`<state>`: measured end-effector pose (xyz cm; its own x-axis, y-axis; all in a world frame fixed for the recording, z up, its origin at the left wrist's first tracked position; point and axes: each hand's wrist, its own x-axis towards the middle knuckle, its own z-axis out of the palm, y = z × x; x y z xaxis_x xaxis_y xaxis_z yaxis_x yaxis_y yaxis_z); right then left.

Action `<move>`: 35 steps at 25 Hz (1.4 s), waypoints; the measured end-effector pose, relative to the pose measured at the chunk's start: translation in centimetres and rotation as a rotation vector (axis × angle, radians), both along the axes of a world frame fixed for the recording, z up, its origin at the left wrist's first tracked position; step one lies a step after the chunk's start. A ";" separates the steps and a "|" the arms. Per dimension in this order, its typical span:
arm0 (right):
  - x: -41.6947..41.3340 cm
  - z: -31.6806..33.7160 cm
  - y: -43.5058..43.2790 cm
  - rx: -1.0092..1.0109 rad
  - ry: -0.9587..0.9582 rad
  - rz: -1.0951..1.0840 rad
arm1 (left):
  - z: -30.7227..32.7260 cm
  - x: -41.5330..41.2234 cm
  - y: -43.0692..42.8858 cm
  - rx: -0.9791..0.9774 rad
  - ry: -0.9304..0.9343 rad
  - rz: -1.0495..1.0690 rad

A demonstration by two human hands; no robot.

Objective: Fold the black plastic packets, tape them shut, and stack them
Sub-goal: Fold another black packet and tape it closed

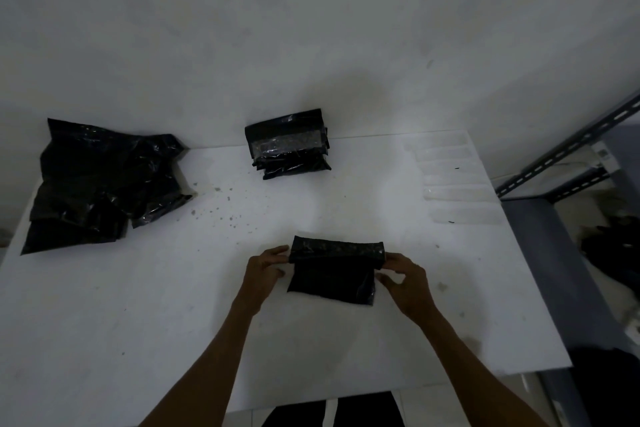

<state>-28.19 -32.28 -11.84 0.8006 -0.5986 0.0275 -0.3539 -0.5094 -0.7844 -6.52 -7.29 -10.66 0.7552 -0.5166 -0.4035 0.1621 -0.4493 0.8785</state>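
L hand [268,265], R hand [405,277] pinching packet [332,282] fold, stack [289,146] behind

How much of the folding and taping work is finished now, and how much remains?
Done: a stack of taped packets sits at the table's far edge. In hand: the left hand and right hand pinch the ends of the front packet's folded flap; no tape shows on it. Left: the loose pile of unfolded packets at far left, with tape strips waiting at right.

No legible text; label [605,155] on metal shelving [561,152] perhaps printed, unreadable.
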 end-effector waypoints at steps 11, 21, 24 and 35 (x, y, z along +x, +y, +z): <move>-2.8 1.0 2.6 0.074 0.031 -0.051 | 2.3 -1.6 -0.2 -0.080 0.498 0.286; -2.2 1.6 3.8 0.249 -0.003 -0.176 | 2.2 -1.8 -0.4 -0.009 0.262 0.138; -3.5 0.8 4.6 0.076 -0.052 0.001 | 2.1 -1.7 0.5 0.037 0.218 0.092; -0.3 1.7 5.2 0.261 0.142 -0.463 | 0.5 -3.2 -1.8 0.099 -0.347 -0.139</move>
